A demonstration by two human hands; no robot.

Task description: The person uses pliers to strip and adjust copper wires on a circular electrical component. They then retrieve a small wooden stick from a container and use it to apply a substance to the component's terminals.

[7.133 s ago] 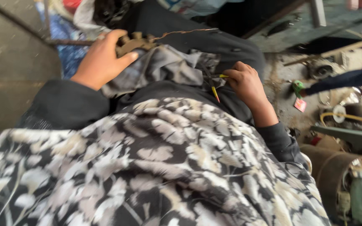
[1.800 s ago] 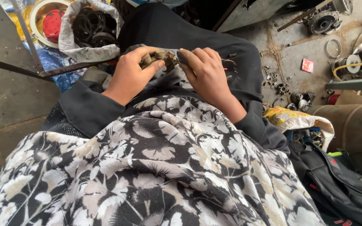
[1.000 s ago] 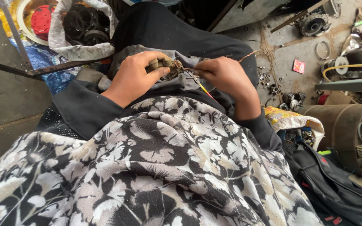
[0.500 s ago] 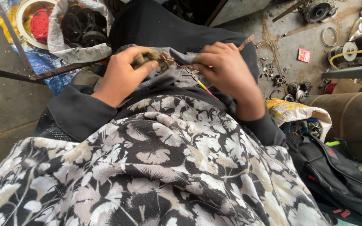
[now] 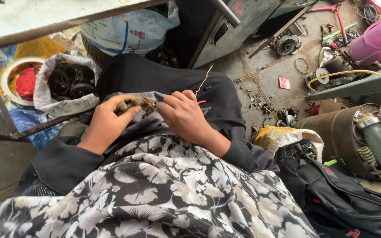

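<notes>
- A small brown, grimy metal part (image 5: 133,104) sat just above the middle of the frame, over the lap, between the two hands and resting against a grey cloth (image 5: 155,96).
- The left hand (image 5: 106,123) had its fingers curled around the part from the left, thumb laid along its near side, closed on it rather than spread.
- The right hand (image 5: 182,115) met the part from the right, fingertips bunched together at its end; a thin copper wire (image 5: 203,80) rose from that hand toward the upper middle of the frame. Whether the fingers actually pinched the wire could not be told.
- A red-tipped strand (image 5: 201,102) showed just right of the right hand's knuckles.
- Compared with half a second earlier, the hands sat lower in the frame and closer together, and the view had tipped up, taking in more of the white sack (image 5: 128,31) at the top and a pink bucket (image 5: 378,42) at the upper right.
- A grey bag of dark rubber rings (image 5: 65,83) lay at the left, near the left hand.
</notes>
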